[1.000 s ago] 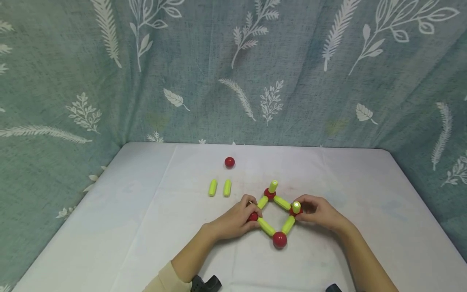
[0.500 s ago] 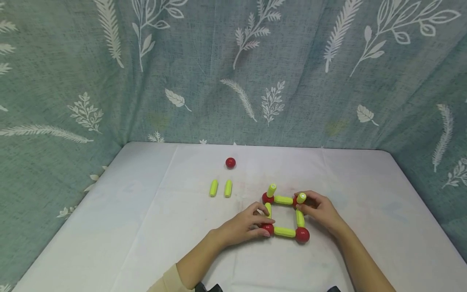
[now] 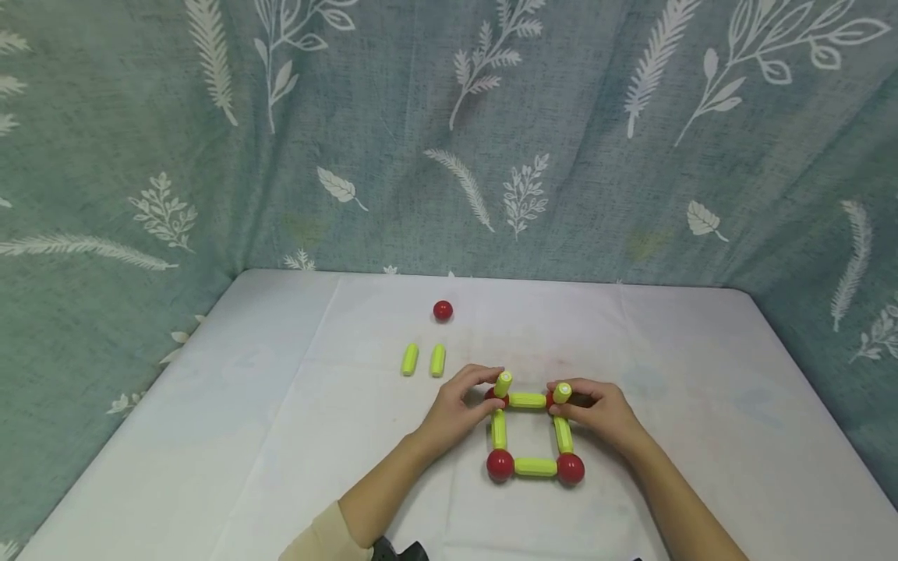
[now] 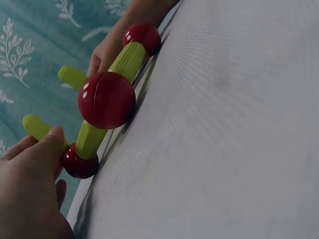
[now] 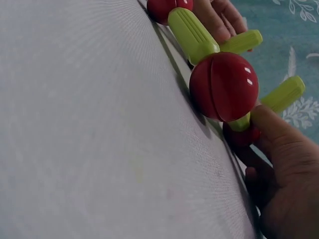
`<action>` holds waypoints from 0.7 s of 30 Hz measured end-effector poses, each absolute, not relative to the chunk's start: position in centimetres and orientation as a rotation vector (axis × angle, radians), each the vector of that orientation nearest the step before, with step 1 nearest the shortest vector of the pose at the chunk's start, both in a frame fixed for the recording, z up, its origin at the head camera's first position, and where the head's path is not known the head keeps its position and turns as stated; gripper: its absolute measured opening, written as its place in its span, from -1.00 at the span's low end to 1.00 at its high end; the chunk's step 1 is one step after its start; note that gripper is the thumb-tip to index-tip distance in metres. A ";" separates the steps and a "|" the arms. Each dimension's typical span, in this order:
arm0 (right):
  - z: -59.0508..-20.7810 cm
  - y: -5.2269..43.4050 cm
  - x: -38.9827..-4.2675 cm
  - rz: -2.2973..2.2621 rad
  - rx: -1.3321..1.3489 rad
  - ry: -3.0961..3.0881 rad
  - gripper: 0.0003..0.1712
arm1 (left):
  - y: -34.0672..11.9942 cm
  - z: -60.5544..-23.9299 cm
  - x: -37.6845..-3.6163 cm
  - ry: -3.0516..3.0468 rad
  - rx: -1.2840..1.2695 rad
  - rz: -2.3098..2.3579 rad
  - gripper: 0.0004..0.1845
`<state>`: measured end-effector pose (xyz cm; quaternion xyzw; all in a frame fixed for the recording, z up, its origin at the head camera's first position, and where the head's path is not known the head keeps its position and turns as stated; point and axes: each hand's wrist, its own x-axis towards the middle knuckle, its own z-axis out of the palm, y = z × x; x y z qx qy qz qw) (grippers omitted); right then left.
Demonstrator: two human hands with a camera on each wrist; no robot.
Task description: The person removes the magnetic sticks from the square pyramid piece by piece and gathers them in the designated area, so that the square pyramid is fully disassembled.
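On the left part of the white desk (image 3: 231, 436), two loose yellow-green rods (image 3: 423, 360) lie side by side, pointing away from the person, just apart from each other. A little beyond them, toward the far edge, sits a single red ball (image 3: 443, 311), well apart from the hands.

To the right of the rods comes the left hand (image 3: 457, 413). Its fingers curl round the far left corner of the square frame (image 3: 533, 433), pinching the red corner ball there; the left wrist view shows the thumb (image 4: 42, 149) lying against that ball and the foot of the upright rod.

The square frame lies flat on the desk near the middle, a little right of centre and nearer the person than the loose pieces. It is made of four yellow-green rods joined at four red balls. The two near corner balls (image 3: 500, 464) lie bare, joined by the near rod (image 3: 535, 467). From each far corner a short rod stands up: the left upright rod (image 3: 503, 384) and the right upright rod (image 3: 561, 393), both tilted slightly.

At the right, the right hand (image 3: 598, 413) grips the far right corner, fingers curled round the ball at the foot of the right upright rod; the right wrist view shows a fingertip (image 5: 269, 122) pressed against it. The two hands sit at opposite ends of the far rod (image 3: 528, 400).

Behind the desk hangs a grey-green curtain (image 3: 449, 132) printed with white leaves.
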<state>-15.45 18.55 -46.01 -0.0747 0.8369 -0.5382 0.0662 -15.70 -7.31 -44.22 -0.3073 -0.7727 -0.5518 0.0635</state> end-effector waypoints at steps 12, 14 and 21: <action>-46.1 18.9 -15.2 -1.679 -0.277 2.503 -0.56 | -6.8 -46.7 -17.4 -2.367 -0.915 -1.565 -0.70; -46.0 18.9 -15.2 -1.686 -0.281 2.506 -0.56 | -6.6 -46.6 -17.4 -2.373 -0.879 -1.566 -0.70; -46.1 18.8 -15.5 -1.673 -0.296 2.500 -0.55 | -6.6 -45.8 -16.7 -2.379 -0.703 -1.662 -0.73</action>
